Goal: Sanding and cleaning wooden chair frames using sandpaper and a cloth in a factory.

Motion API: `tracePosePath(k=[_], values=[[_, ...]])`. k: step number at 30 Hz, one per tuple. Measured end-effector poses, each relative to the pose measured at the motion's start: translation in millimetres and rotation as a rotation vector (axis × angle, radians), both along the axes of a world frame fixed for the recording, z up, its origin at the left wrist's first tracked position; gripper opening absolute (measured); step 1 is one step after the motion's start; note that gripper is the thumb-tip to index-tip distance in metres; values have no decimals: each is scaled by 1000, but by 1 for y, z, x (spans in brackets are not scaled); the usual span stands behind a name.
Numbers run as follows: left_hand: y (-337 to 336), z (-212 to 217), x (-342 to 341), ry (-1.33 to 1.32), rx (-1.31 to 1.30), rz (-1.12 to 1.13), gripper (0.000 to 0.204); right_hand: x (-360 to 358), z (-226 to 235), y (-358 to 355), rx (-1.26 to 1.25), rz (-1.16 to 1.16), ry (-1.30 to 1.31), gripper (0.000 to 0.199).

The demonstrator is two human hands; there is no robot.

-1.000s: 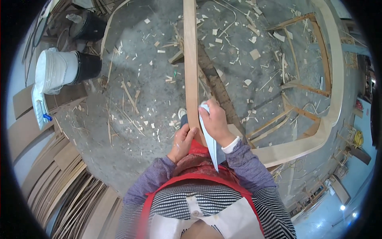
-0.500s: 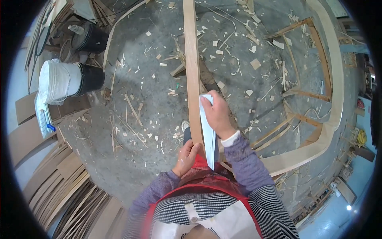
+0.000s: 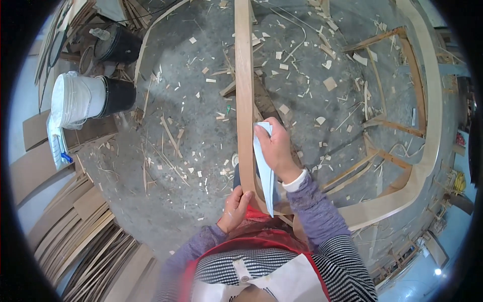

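Note:
A pale wooden frame point(image 3: 244, 75) runs from the top of the view down to my lap, curving at its near end. My left hand point(image 3: 234, 209) is closed around the left side of that near end, with the thumb on top. On the other side, my right hand point(image 3: 277, 151) pinches a folded pale blue sheet point(image 3: 264, 173) by its upper end. The sheet lies lengthwise along the frame's inner right edge, its lower tip pointing toward my red apron point(image 3: 251, 236). Its underside is hidden.
The frame's wide curved side point(image 3: 430, 126) sweeps round on the right, with smaller brown wooden pieces point(image 3: 415, 75) inside it. Offcuts litter the concrete floor point(image 3: 196, 141). Buckets point(image 3: 83, 100) stand at the left, above stacked wooden strips point(image 3: 80, 241).
The view has shifted slightly, showing more of the frame's near curve. My right hand and the blue sheet sit slightly lower; my left hand keeps its grip.

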State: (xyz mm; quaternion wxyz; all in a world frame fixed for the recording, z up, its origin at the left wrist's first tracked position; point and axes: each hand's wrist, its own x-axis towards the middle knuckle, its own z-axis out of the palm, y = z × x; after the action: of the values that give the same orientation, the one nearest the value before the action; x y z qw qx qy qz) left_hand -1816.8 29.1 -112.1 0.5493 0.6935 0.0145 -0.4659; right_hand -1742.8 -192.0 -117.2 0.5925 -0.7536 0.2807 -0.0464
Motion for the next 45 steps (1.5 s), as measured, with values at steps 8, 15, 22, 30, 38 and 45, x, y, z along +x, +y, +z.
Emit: tracePosePath(k=[8, 15, 22, 30, 38, 45], values=[[-6, 2, -5, -49, 4, 43, 20, 86, -28, -42, -357, -120, -218, 22], [-7, 9, -2, -122, 29, 30, 21, 250, -51, -140, -587, -115, -326, 24], [-9, 8, -3, -171, 90, 26, 18, 53, -11, -33, -271, 31, -184, 17], [-15, 13, -2, -205, 107, 53, 21, 193, -43, -103, -493, -154, -322, 25], [-12, 10, -3, -227, 190, -33, 21, 139, -44, -87, -407, 6, -313, 24], [-10, 8, -6, -146, 114, 4, 20, -85, 15, 26, -40, 276, 148, 22]])
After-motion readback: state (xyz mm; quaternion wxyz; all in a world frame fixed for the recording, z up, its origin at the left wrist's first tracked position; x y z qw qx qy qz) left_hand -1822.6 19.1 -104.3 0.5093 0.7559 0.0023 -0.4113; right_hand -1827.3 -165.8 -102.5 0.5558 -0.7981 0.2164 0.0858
